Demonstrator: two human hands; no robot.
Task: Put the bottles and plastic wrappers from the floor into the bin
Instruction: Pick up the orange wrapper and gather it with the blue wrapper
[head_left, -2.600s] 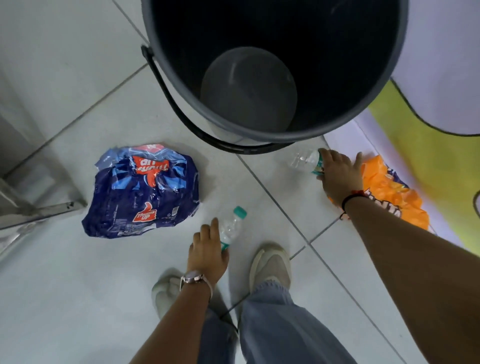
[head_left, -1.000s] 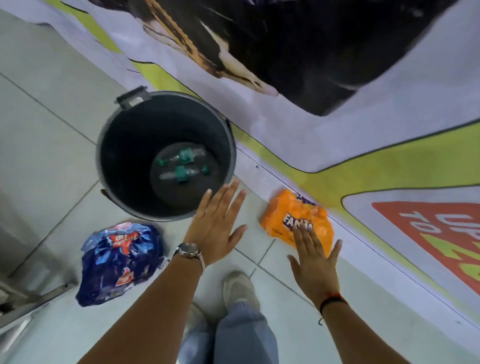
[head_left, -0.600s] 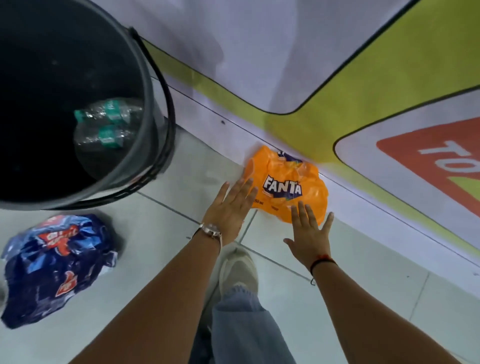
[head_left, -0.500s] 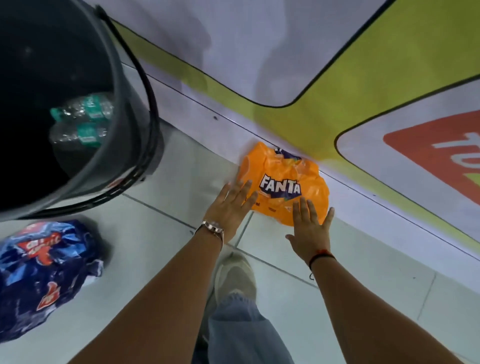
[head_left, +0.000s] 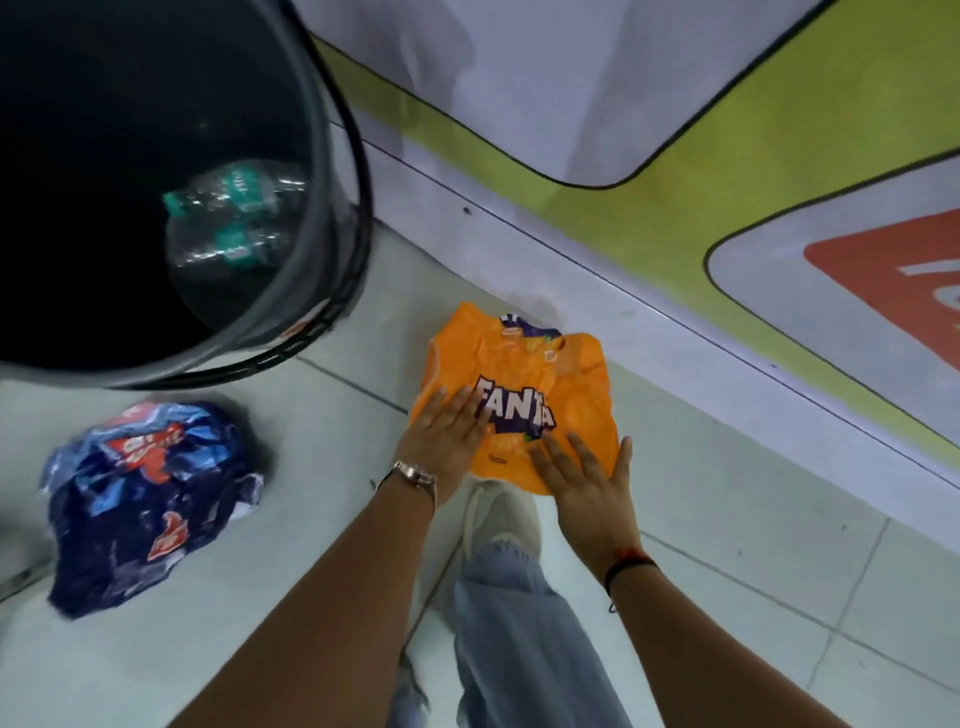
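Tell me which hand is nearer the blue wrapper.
Left. The left hand rests on the orange wrapper's near side; the right hand lies farther from the blue wrapper.

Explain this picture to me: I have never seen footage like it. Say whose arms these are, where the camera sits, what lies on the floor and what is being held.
There is no machine here. A person wears a wide-angle camera on the head, so you look down along their own two bare arms to the tiled floor, with their trouser legs and a shoe between the arms.

The left hand, with a wristwatch, and the right hand, with a dark wrist band, lie flat with spread fingers on the near edge of an orange Fanta wrapper. It still lies on the floor beside a printed banner; neither hand has closed on it.

To the left stands a dark bin with two clear plastic bottles at its bottom. In front of it a crumpled blue wrapper lies on the floor, untouched.
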